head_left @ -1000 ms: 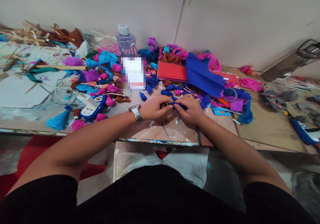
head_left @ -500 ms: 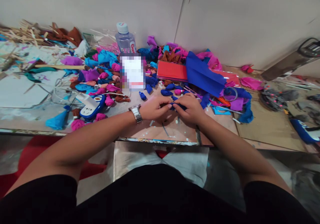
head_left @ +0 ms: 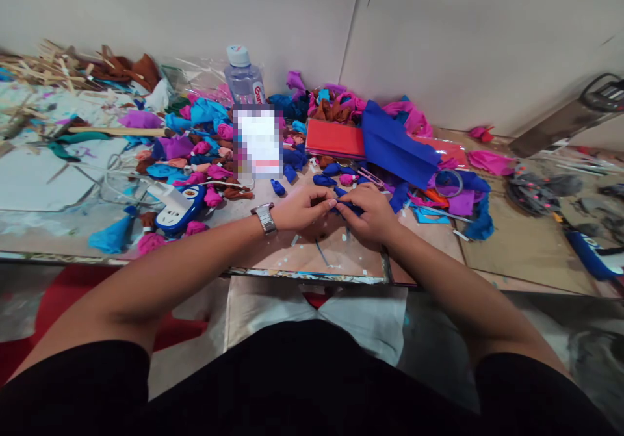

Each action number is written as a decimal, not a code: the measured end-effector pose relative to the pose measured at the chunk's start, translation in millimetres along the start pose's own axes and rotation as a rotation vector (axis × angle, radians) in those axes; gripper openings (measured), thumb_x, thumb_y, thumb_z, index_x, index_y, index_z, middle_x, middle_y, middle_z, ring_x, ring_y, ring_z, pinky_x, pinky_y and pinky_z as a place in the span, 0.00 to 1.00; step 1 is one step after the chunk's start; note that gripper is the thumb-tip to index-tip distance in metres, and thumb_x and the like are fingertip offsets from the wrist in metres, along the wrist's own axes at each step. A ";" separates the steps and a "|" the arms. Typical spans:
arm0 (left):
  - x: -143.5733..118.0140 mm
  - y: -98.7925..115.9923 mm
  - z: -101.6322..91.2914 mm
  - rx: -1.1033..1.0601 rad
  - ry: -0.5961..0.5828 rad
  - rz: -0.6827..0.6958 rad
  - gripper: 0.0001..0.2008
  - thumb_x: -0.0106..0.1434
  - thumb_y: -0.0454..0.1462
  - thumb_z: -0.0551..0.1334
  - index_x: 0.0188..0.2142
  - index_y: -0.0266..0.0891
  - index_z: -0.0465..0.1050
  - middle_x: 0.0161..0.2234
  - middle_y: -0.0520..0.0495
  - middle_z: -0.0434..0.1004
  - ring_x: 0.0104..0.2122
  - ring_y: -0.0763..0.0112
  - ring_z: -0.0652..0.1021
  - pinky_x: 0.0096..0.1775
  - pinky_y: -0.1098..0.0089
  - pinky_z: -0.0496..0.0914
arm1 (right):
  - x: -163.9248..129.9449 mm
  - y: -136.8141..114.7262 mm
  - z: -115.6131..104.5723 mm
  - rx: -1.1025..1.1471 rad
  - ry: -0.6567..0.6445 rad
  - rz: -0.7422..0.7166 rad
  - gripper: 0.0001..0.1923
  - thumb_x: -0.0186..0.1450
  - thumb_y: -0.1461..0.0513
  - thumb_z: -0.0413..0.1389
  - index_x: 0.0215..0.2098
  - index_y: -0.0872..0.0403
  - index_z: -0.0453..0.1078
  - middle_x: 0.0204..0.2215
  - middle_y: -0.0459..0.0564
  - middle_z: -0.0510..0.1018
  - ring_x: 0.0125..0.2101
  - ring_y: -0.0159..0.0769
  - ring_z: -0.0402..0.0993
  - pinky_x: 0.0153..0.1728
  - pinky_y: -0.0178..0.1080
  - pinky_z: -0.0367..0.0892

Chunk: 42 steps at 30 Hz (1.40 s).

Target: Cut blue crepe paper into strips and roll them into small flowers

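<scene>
My left hand point(head_left: 301, 208), with a metal watch point(head_left: 264, 218) on the wrist, and my right hand point(head_left: 370, 214) meet over the table's front part. Both pinch a small piece of dark blue paper point(head_left: 347, 208) between their fingertips; most of it is hidden by the fingers. Several finished small blue rolled pieces point(head_left: 325, 180) lie just behind my hands. A folded blue paper sheet point(head_left: 394, 143) and a red sheet point(head_left: 335, 139) lie farther back.
A water bottle point(head_left: 244, 80) stands at the wall. Pink, blue and brown paper buds point(head_left: 209, 163) are heaped at the left centre, near a blue-white power strip point(head_left: 178, 207). Wooden sticks point(head_left: 43, 69) lie far left, a tape ring point(head_left: 448, 182) and scraps to the right.
My hands stay in place; only the fingers shift slightly as they work the blue paper. The view barely moves.
</scene>
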State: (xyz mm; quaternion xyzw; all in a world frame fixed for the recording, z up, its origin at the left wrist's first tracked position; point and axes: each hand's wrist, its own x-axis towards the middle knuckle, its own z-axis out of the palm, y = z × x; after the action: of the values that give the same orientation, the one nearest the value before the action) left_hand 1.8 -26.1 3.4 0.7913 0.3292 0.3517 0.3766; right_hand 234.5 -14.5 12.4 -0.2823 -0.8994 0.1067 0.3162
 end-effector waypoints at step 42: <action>0.2 2.8 -1.3 0.046 0.103 -0.065 0.17 0.71 0.48 0.63 0.36 0.37 0.80 0.30 0.49 0.81 0.30 0.72 0.77 0.34 0.71 0.69 | -1.8 3.0 0.7 0.066 0.096 0.003 0.08 0.70 0.58 0.63 0.48 0.47 0.76 0.41 0.48 0.86 0.42 0.44 0.82 0.47 0.47 0.71</action>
State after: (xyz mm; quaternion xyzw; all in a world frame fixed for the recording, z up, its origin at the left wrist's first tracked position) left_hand 1.6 -26.9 6.3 0.7694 0.3818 0.3720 0.3521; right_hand 236.6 -13.1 9.9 -0.2781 -0.8788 0.1231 0.3677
